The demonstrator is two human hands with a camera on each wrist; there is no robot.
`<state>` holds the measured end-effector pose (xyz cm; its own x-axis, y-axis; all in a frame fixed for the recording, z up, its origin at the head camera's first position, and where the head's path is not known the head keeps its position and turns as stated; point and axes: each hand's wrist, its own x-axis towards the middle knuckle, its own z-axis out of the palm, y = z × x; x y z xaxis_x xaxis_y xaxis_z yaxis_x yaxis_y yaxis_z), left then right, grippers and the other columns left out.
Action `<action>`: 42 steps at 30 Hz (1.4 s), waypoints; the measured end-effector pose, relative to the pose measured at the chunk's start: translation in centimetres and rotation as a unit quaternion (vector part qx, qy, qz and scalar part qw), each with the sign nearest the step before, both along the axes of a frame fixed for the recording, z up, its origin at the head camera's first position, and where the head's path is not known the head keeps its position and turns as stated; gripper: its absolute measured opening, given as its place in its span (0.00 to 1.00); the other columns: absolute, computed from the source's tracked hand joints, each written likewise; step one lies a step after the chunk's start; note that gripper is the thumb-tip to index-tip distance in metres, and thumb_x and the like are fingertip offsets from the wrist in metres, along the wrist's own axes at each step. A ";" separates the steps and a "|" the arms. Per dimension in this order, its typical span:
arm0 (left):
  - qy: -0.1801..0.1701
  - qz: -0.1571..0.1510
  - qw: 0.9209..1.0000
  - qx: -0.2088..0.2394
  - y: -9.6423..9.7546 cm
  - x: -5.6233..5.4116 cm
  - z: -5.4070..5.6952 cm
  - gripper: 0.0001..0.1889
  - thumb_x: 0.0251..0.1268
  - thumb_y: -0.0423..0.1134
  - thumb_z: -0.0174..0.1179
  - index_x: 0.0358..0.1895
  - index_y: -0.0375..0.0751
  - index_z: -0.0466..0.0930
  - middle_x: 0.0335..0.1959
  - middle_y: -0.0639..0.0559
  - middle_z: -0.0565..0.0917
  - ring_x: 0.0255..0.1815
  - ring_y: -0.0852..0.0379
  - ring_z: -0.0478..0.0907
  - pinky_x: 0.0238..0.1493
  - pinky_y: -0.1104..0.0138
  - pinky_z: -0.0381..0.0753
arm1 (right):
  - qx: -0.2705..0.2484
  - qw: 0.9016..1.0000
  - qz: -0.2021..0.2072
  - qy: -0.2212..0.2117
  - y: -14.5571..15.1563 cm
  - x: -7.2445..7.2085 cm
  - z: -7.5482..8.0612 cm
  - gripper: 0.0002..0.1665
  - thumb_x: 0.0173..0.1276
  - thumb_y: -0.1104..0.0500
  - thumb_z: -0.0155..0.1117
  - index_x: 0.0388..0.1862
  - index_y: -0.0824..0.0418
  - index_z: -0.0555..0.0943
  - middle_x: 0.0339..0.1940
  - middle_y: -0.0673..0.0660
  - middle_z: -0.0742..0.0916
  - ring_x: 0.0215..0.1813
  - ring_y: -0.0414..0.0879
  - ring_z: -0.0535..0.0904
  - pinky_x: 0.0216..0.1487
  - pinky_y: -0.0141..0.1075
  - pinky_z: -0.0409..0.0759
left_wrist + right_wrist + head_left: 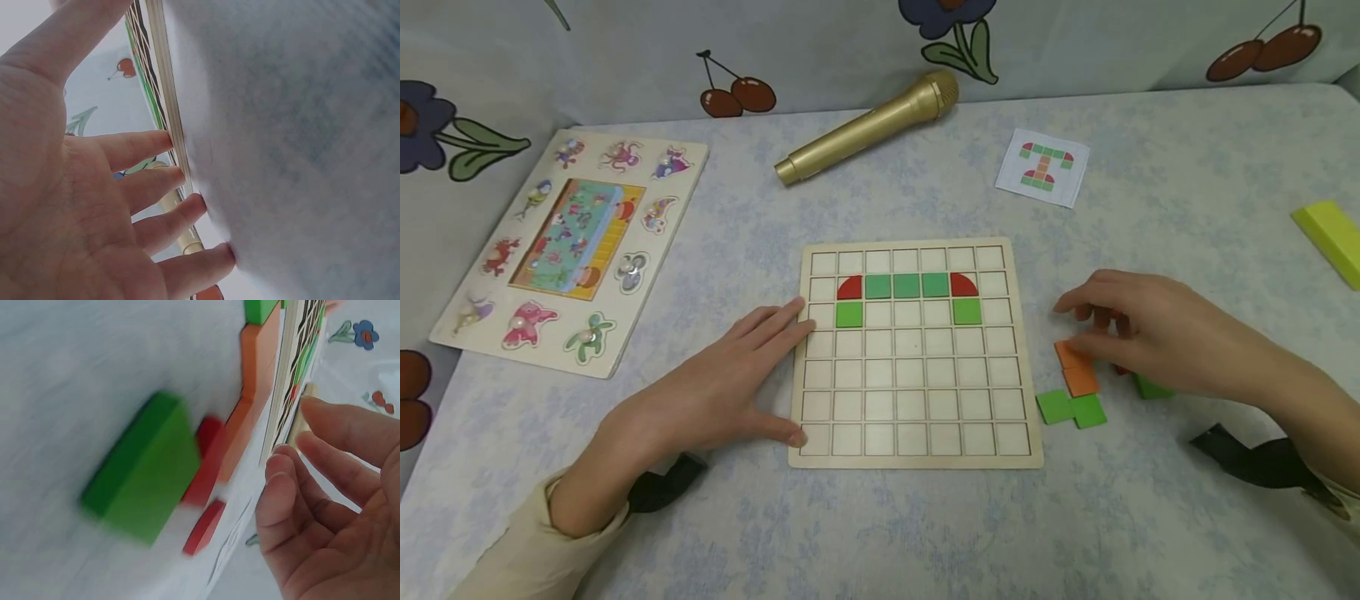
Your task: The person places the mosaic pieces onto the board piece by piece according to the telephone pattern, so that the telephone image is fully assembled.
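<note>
And the left hand (715,387) is spread wide, fingertips at the left edge of the board (910,404). Right of the board, the right hand (1172,333) hangs loosely bent by the orange tiles (1081,382), thumb and forefinger apart, seemingly holding nothing, though its wrist view is blurred. These tiles look light, stiff, perhaps slick, hardly fragile: pinch opposite edges from above!

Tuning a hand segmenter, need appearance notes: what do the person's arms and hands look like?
Left hand and right hand: no gloves or rings visible. Left sleeve: cream, plain, slightly bunched at the cuff. Right sleeve: cream too, only a sliver at frame edge. Left strap and right strap: black, at the wrists. No cables or markings visible.
</note>
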<state>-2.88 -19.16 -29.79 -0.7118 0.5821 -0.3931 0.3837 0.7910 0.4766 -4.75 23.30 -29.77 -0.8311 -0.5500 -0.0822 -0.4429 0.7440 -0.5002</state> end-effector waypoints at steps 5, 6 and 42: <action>-0.003 0.001 1.000 0.000 0.0 0.0 0.1 0.59 0.47 0.63 0.73 0.79 0.45 0.50 0.81 0.51 0.41 0.79 0.48 0.41 0.68 0.48 0.61 | 0.021 0.999 0.002 0.039 1.9 0.8 -0.6 0.20 0.53 0.63 0.80 0.45 0.54 0.85 0.32 0.41 0.77 0.30 0.32 0.70 0.26 0.29 0.71; -0.003 0.001 1.000 0.000 0.0 0.0 0.1 0.59 0.47 0.63 0.73 0.79 0.45 0.50 0.81 0.51 0.41 0.79 0.48 0.40 0.68 0.48 0.61 | 0.020 0.999 0.000 0.037 2.2 1.0 -0.8 0.20 0.52 0.63 0.80 0.44 0.52 0.85 0.32 0.41 0.76 0.30 0.32 0.69 0.26 0.28 0.70; 0.000 -0.001 1.000 -0.007 -0.1 0.0 0.0 0.59 0.47 0.65 0.72 0.79 0.44 0.50 0.81 0.51 0.41 0.79 0.48 0.40 0.68 0.48 0.61 | 0.042 0.996 -0.022 0.079 1.9 1.7 -1.5 0.13 0.57 0.61 0.77 0.39 0.51 0.84 0.33 0.41 0.78 0.32 0.33 0.71 0.28 0.30 0.72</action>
<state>-2.88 -19.22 -29.82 -0.7110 0.5769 -0.4020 0.3844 0.7976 0.4648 -3.07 25.23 -31.22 -0.8606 -0.5093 0.0083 -0.4773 0.8006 -0.3622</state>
